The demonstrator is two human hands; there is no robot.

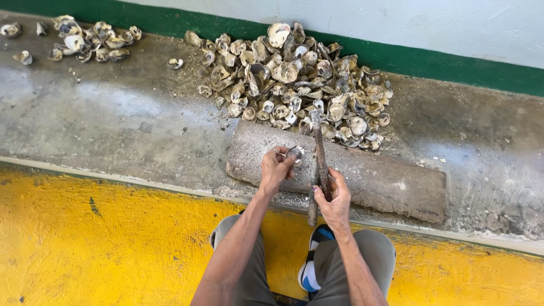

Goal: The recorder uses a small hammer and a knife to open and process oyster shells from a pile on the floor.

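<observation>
My left hand [276, 168] pinches a small grey oyster [295, 153] and holds it down on a long worn stone block [374, 181]. A ring shows on one of its fingers. My right hand [334, 198] grips a long rusty metal bar [321, 156] near its lower end. The bar points away from me, and its tip reaches the edge of the large pile of oyster shells [294, 79] just behind the block. The bar passes right beside the oyster.
A smaller heap of shells [90, 41] lies at the far left on the wet concrete ledge [113, 119]. A green-painted wall base [442, 65] runs behind. My knees and a blue-and-white shoe [310, 266] are over the yellow floor [102, 243].
</observation>
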